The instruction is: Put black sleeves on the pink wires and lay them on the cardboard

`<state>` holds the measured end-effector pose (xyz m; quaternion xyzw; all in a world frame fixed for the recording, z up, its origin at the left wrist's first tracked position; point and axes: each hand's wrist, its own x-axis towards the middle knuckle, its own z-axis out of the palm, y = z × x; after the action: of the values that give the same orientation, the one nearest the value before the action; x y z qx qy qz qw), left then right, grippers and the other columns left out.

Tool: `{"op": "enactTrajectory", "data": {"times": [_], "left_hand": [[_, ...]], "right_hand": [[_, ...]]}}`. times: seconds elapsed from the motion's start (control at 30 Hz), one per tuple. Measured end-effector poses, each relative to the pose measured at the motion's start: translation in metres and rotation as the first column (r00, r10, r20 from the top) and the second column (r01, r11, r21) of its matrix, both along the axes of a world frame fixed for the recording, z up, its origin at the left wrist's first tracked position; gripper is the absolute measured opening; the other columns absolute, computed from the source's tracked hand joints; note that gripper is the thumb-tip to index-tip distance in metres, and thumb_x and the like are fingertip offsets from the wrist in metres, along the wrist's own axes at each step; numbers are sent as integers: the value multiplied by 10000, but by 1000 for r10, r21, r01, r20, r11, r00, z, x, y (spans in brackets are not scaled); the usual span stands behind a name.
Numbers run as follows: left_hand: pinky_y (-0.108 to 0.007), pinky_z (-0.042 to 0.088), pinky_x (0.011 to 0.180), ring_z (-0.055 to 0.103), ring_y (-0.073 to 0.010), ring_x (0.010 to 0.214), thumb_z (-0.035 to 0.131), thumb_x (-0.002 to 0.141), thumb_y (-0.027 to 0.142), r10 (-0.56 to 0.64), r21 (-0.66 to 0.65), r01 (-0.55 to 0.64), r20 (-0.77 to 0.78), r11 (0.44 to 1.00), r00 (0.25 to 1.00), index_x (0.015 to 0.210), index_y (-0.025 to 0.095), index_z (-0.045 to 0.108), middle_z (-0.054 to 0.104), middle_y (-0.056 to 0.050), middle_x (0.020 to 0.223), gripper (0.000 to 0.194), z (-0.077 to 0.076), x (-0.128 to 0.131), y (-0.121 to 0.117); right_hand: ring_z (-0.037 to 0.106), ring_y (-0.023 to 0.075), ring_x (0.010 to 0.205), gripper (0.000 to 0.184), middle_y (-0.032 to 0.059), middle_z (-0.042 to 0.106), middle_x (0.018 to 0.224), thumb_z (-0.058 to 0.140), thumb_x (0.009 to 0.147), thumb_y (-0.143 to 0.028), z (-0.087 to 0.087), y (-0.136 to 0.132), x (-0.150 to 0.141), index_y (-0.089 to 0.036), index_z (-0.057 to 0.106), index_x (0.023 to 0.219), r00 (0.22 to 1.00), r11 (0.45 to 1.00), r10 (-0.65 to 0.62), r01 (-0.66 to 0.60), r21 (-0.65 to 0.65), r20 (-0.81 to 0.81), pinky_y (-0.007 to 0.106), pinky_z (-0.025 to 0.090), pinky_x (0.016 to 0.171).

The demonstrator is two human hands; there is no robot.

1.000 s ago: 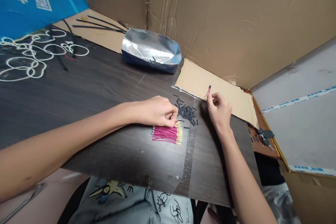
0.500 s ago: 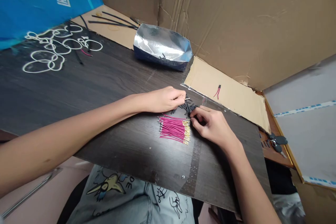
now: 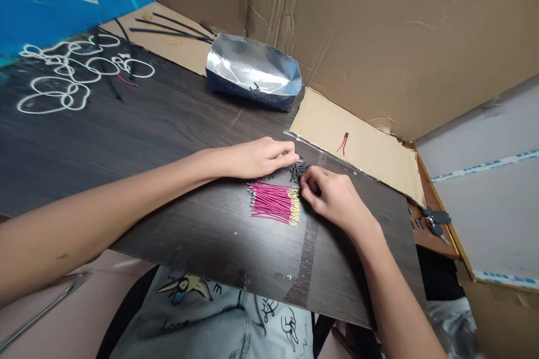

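Note:
My left hand (image 3: 269,158) is closed in a pinch over the far side of a small pile of short black tubes (image 3: 290,171). A thin, pale metal tip pokes out past its fingertips, like the end of a wire; the rest is hidden in the hand. My right hand (image 3: 330,189) is closed too, thumb and forefinger together at the pile's right edge; what is between them is too small to make out. Just below the pile lies a row of pink wires (image 3: 272,202), side by side, with silver ends on the left and gold-coloured terminals on the right.
A silver-lined pouch (image 3: 255,70) lies behind the hands with small black pieces in it. On a cardboard strip (image 3: 379,157) rests a pink wire piece with a black cap (image 3: 346,136). White rubber bands (image 3: 54,93) are spread at left; keys (image 3: 438,219) lie at far right.
The right fingers have closed together and drawn slightly back from the black tubes. The left hand stays pinched, nearly still. The whole view has shifted slightly.

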<state>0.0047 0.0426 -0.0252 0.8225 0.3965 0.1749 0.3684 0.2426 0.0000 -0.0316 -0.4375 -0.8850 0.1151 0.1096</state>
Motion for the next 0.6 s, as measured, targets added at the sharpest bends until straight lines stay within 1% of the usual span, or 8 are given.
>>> {"op": "enactTrajectory", "data": {"times": [0.07, 0.13, 0.23, 0.33, 0.4, 0.47, 0.53, 0.6], "left_hand": [[-270, 289, 617, 417, -123, 611, 444, 1020, 493, -4, -5, 4, -7, 1000, 1000, 836, 198, 558, 519, 35, 660, 366, 0, -1, 0], [-271, 274, 594, 382, -121, 586, 464, 1003, 482, -7, -17, 7, -25, 1000, 1000, 827, 201, 555, 490, 43, 632, 343, 1, -1, -1], [-276, 251, 570, 324, -116, 552, 487, 982, 400, -18, -30, 17, -36, 999, 999, 796, 208, 512, 415, 60, 580, 268, 2, -1, -1], [-275, 262, 578, 353, -113, 568, 492, 973, 338, -37, -18, 37, -18, 999, 999, 807, 207, 510, 422, 59, 608, 212, 1, -1, 1], [-275, 273, 588, 382, -114, 586, 490, 970, 323, -40, -9, 40, -6, 999, 999, 821, 202, 525, 441, 53, 634, 195, 0, -1, 3], [-275, 277, 590, 392, -115, 593, 490, 965, 321, -33, -4, 33, 1, 999, 999, 824, 198, 533, 448, 49, 641, 192, -1, -1, 4], [-274, 274, 586, 381, -114, 586, 494, 955, 320, -22, -5, 22, 4, 1000, 1000, 820, 197, 532, 441, 52, 631, 187, 0, -1, 4], [-273, 272, 581, 368, -112, 577, 501, 945, 316, -18, -6, 18, 5, 1000, 1000, 814, 198, 528, 436, 56, 621, 178, 0, -2, 4]], "right_hand": [[568, 135, 654, 87, 10, 691, 855, 542, 967, -217, 2, -1, 0, -211, 628, 969, 1000, 1000, 13, -13, 12, 18, 291, 347, 618], [583, 141, 673, 105, 23, 705, 892, 524, 986, -214, 2, -1, -1, -209, 628, 976, 999, 1000, 17, -18, 26, 49, 294, 342, 613], [593, 151, 670, 131, 47, 715, 909, 487, 1014, -211, 0, -1, -4, -191, 614, 989, 995, 999, 0, -5, 47, 103, 306, 336, 602], [600, 163, 659, 182, 71, 719, 899, 442, 1045, -235, -1, -1, -6, -169, 607, 1006, 990, 998, -29, 21, 59, 139, 322, 330, 589], [604, 164, 662, 181, 72, 721, 906, 442, 1048, -238, -1, 0, -5, -171, 605, 1006, 991, 998, -24, 16, 60, 130, 325, 330, 586], [607, 159, 670, 141, 59, 725, 925, 475, 1035, -229, 0, 0, -3, -186, 606, 1004, 994, 998, 1, -8, 65, 109, 322, 331, 587], [613, 157, 681, 109, 46, 728, 942, 510, 1025, -231, 1, 0, -1, -198, 613, 1010, 995, 996, 17, -26, 86, 96, 320, 327, 586], [625, 160, 691, 114, 44, 731, 947, 518, 1033, -241, -1, 0, -1, -200, 624, 1017, 995, 993, 14, -26, 114, 102, 321, 317, 579]]}}
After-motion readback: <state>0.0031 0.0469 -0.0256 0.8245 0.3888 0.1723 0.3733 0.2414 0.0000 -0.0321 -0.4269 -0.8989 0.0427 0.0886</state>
